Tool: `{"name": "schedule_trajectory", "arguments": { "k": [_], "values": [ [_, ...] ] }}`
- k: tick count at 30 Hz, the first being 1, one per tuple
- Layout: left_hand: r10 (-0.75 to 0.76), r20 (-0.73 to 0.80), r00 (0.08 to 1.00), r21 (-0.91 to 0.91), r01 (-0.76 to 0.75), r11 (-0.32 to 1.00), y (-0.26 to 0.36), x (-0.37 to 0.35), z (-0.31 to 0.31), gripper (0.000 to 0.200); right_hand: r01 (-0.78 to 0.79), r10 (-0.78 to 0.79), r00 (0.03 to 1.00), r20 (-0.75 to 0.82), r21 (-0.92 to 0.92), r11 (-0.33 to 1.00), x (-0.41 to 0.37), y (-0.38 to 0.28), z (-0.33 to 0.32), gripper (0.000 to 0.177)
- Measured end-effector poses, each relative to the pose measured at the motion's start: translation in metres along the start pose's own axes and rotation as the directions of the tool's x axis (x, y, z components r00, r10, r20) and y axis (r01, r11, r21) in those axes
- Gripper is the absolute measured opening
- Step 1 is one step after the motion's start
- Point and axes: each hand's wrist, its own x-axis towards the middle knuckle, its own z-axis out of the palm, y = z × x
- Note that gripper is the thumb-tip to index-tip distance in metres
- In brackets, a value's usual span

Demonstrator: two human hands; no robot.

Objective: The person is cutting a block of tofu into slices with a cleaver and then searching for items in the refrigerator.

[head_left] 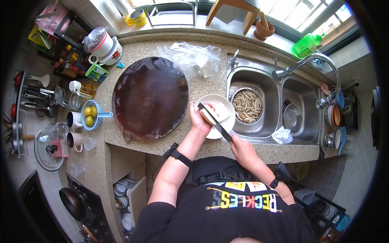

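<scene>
A single fisheye view from your head looks steeply down past your chest onto the granite countertop (202, 87). Your left hand (199, 120) and right hand (243, 150) meet near the frame's centre, close beneath the lens. The double sink (264, 86) lies right, the window ledge (202, 23) along the top.

I'm looking down into a home kitchen. A stone counter (202, 87) carries a round chopping board (150, 97) beside a double steel sink (279, 91) with a tap (312, 60). Mugs (75, 119), a utensil rack (24, 101) and a frying pan (73, 202) crowd the left.

Bare board (150, 97) left; plate (214, 97), sink (268, 87) right
</scene>
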Motion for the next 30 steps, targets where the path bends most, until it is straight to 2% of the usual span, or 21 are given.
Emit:
{"name": "schedule_trajectory", "arguments": {
  "k": [6,13,19,22,24,26,27,28,29,30],
  "values": [
    [-0.008,0.088,0.996,-0.024,0.011,1.0,0.002,-0.001,-0.005,0.077,0.028,-0.028,0.999,-0.018,-0.018,0.999,0.001,0.003,0.005,0.014],
    [-0.036,0.108,0.993,-0.029,0.04,0.999,0.002,-0.001,-0.012,0.075,0.007,-0.007,1.0,0.001,-0.016,1.0,0.002,0.004,0.006,0.016],
    [0.03,0.095,0.995,0.039,-0.034,0.999,0.003,0.002,-0.014,0.066,-0.053,0.051,0.998,0.033,0.072,0.996,0.005,0.008,0.008,0.016],
    [0.018,0.047,0.999,0.044,-0.02,0.999,0.002,0.004,-0.018,0.061,-0.045,0.043,0.999,0.028,0.087,0.995,0.005,0.004,0.007,0.015],
    [0.021,-0.037,0.999,0.04,-0.02,0.999,0.0,0.005,-0.021,0.06,-0.032,0.031,0.999,0.011,0.087,0.996,0.005,0.006,0.008,0.014],
    [0.024,-0.009,1.0,0.052,-0.024,0.998,0.003,-0.009,-0.009,0.06,-0.043,0.025,0.997,0.075,0.254,0.966,0.008,0.014,0.01,0.014],
    [0.03,0.019,0.999,0.061,-0.031,0.998,0.004,-0.014,-0.005,0.06,-0.044,0.026,0.997,0.072,0.256,0.966,0.009,0.017,0.009,0.014],
    [-0.013,0.092,0.996,0.041,0.009,0.999,0.008,-0.013,-0.01,0.062,-0.101,0.049,0.989,0.139,0.396,0.913,0.011,0.019,0.007,0.012],
    [-0.014,0.092,0.996,0.044,0.01,0.999,0.009,-0.012,-0.013,0.062,-0.164,0.061,0.976,0.21,0.523,0.836,0.014,0.018,0.004,0.011],
    [-0.052,0.127,0.99,0.023,0.049,0.999,0.01,-0.011,-0.017,0.062,-0.352,0.147,0.923,0.355,0.629,0.693,0.014,0.016,-0.002,0.011]
  ]
}}
